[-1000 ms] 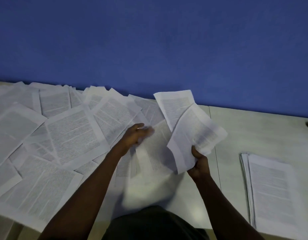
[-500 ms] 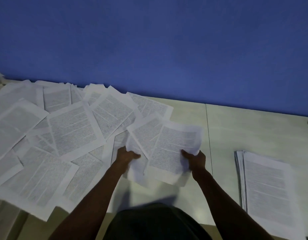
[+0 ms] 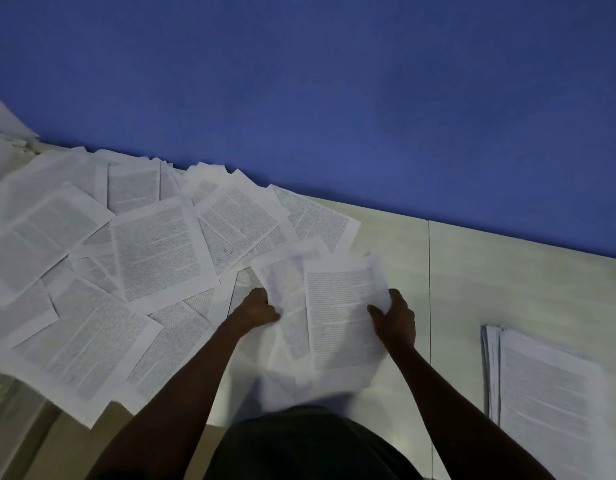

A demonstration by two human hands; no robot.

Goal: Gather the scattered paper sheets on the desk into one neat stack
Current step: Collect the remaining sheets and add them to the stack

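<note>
A small bundle of printed sheets (image 3: 337, 317) is held just above the pale desk (image 3: 507, 271) in front of me. My left hand (image 3: 256, 310) grips its left edge and my right hand (image 3: 395, 318) grips its right edge. The sheets in the bundle are uneven and overlap askew. Many scattered paper sheets (image 3: 154, 251) cover the left half of the desk, lying at different angles and overlapping. A neat stack of sheets (image 3: 549, 386) lies flat at the right, apart from both hands.
A blue wall (image 3: 334, 98) runs along the back of the desk. A seam (image 3: 429, 258) divides the desk top just right of my right hand. Some scattered sheets overhang the front edge at the lower left (image 3: 74, 407).
A second ago my right hand alone held the sheets while my left reached over the scattered ones. Both hands now grip the bundle, lowered closer to me.
</note>
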